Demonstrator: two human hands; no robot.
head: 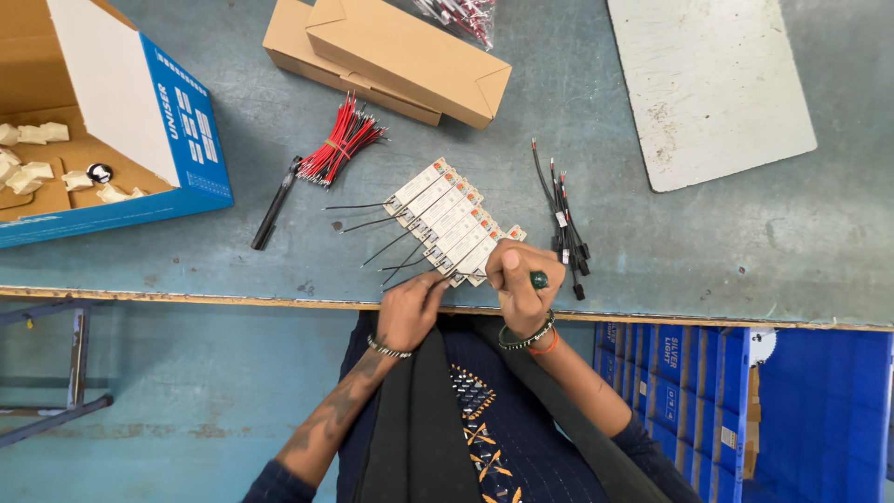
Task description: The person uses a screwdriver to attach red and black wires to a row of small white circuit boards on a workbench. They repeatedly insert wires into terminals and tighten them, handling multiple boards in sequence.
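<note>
A row of several small white rectangular modules (447, 214) with thin black wires lies slantwise on the grey-blue table (708, 242). My right hand (521, 279), with a green ring and bracelets, presses down on the nearest module at the row's lower end. My left hand (410, 307) pinches a black wire (396, 270) coming from that end, near the table's front edge. A bundle of red and black wires (340, 149) lies behind the row. A loose bunch of black connector leads (563, 219) lies just right of my right hand.
A black pen-like tool (273, 207) lies left of the row. Two brown cardboard boxes (391, 56) sit at the back, a white board (708, 84) at the back right. An open blue and white carton (84, 121) with small pale parts stands left. Blue boxes (689, 391) stand by my right side.
</note>
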